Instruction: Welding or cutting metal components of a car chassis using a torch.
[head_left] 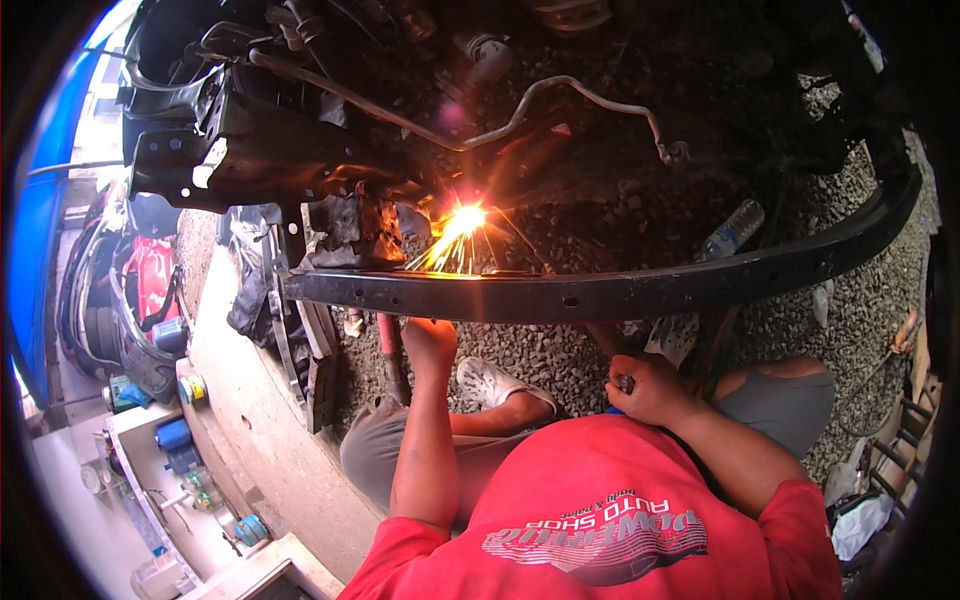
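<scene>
A black curved bumper reinforcement bar spans the view in front of me, below a vehicle's dark front frame. Just behind the bar burns a bright flame, throwing orange sparks toward the bar's upper edge. My left hand is up against the bar's near underside; its fingers are hidden there. To the right, my right hand is closed around the dark handle of a cutting torch. Most of the torch is hidden by the bar; its thin tube shows behind, slanting toward the flame. Glowing metal sits left of the flame.
Gravel covers the ground under the bar. A red-and-grey handled tool stands by my left forearm. A plastic bottle lies behind the bar. A bent metal pipe crosses above. Boards and containers line the left.
</scene>
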